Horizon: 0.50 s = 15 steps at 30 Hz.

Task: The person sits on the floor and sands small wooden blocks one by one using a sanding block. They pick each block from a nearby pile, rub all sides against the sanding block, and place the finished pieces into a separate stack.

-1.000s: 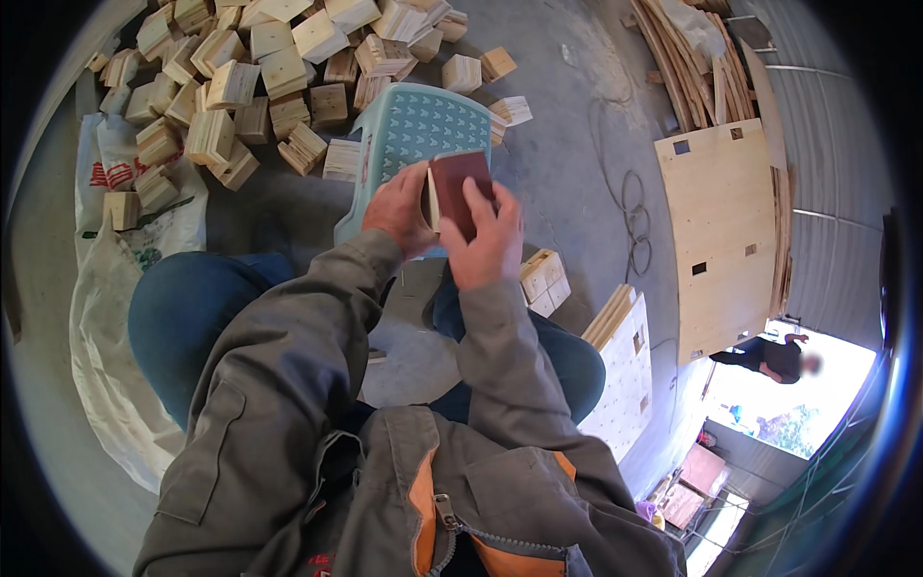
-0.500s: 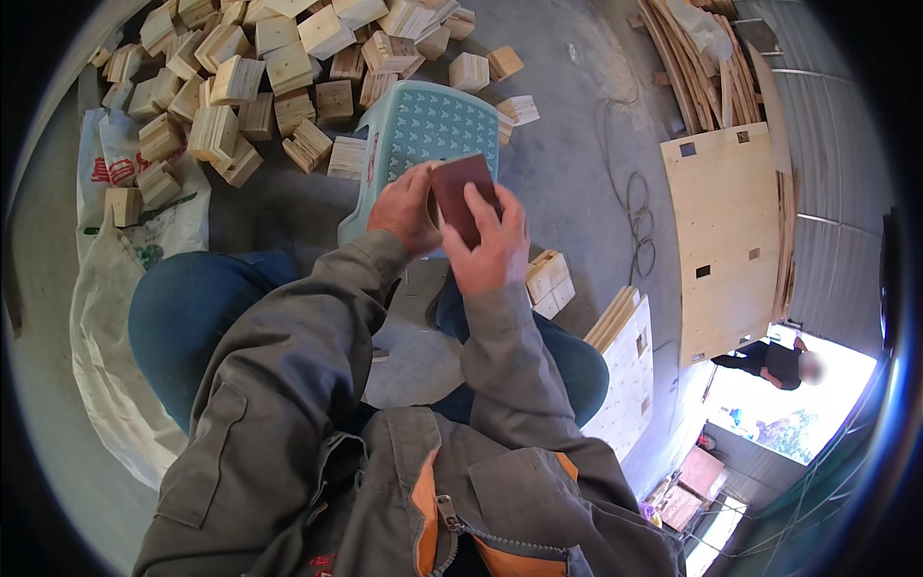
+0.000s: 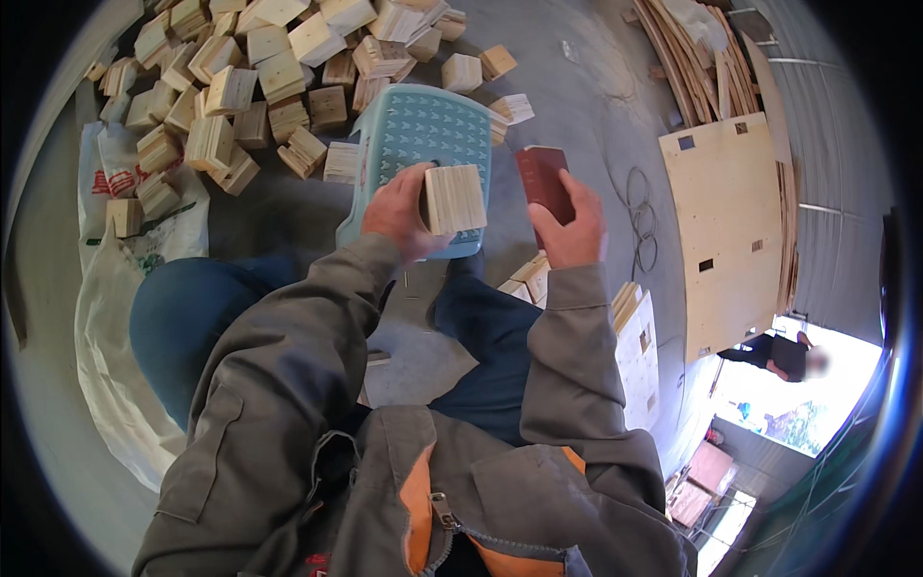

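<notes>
My left hand (image 3: pixel 396 213) grips a squarish block of layered plywood (image 3: pixel 457 200) by its left side, its striped edge turned up toward me. The block is held above a light blue-green plastic stool (image 3: pixel 428 125) with a raised pattern on its top. Off to the right, my right hand (image 3: pixel 571 226) is closed around the lower part of a flat, dark reddish-brown sanding block (image 3: pixel 543 178), thumb on one side and fingers on the other. A gap separates the sanding block from the plywood block.
A heap of similar plywood blocks (image 3: pixel 279 77) lies at the far left, partly on a white woven sack (image 3: pixel 115 337). More blocks (image 3: pixel 527 279) sit by my right leg. A cable (image 3: pixel 639 221), plywood sheet (image 3: pixel 721 231) and boards are on the right; a person (image 3: pixel 784 358) stands near the bright doorway.
My right hand has moved right, taking the sanding block off the plywood block it was against. The plywood block, still in my left hand, now shows its striped edge.
</notes>
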### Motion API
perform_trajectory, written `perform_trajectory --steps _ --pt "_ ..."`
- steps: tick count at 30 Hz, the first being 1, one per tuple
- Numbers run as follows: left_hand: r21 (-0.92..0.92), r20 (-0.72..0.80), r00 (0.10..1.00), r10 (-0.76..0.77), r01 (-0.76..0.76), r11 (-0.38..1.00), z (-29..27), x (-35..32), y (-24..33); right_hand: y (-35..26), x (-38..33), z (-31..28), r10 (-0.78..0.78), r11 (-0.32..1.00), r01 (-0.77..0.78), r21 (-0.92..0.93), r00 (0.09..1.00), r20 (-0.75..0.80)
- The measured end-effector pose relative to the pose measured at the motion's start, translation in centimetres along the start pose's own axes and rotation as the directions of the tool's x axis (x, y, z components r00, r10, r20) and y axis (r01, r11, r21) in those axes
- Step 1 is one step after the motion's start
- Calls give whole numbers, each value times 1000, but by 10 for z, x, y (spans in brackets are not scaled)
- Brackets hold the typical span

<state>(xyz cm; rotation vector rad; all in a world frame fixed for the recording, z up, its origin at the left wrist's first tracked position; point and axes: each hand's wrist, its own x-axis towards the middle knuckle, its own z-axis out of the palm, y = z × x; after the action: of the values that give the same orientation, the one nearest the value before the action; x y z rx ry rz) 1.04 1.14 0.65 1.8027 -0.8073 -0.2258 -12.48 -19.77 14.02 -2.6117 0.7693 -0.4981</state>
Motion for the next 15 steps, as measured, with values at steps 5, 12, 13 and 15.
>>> perform_trajectory --steps 5,12,13,15 --pt "-22 54 997 -46 47 999 -1 3 2 5 -31 -40 129 989 -120 92 987 -99" --pt "72 -56 966 254 -250 966 2 13 -4 -6 -45 -18 174 975 -172 143 985 -3" --pt "108 -50 962 269 -263 959 1 14 -6 -8 -46 -15 157 976 -155 155 988 3" --pt "182 -43 953 298 -286 941 -2 20 -9 -8 -47 -14 117 980 -116 160 993 2"
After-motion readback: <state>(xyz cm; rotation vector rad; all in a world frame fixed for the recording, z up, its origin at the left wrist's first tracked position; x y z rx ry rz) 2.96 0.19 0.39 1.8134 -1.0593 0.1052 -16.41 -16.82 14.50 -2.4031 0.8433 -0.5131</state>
